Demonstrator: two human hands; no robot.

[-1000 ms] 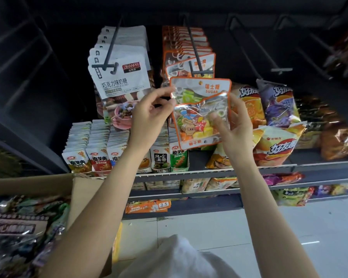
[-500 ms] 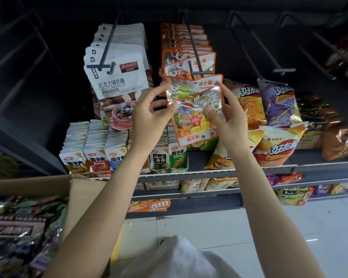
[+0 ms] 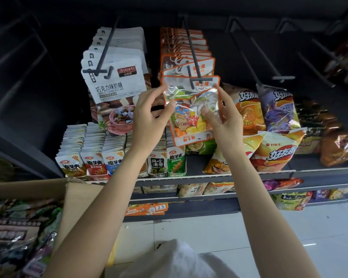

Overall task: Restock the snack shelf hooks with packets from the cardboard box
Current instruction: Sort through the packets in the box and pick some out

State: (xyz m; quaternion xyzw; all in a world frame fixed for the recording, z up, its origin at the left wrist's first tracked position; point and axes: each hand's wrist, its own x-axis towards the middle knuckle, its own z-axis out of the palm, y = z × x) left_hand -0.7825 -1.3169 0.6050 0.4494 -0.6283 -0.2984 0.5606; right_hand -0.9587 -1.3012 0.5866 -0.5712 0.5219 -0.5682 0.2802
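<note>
Left hand [image 3: 149, 115] and right hand [image 3: 224, 119] each pinch a side edge of the orange-bordered clear plastic sweet packet [image 3: 191, 111], grip closed on it between thumb and fingertips. The packet's top sits at the tip of the black metal shelf hook [image 3: 196, 63], in front of matching hung packets. The open brown cardboard box [image 3: 76, 199] stands lower left.

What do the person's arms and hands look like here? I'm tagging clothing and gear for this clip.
Both forearms are bare up to the frame edge: no sleeves show. The left hand and right hand wear no gloves, and no rings, watch or bracelet can be seen. The fingers have short, unpainted nails. A pale garment shows at the bottom edge.
</note>
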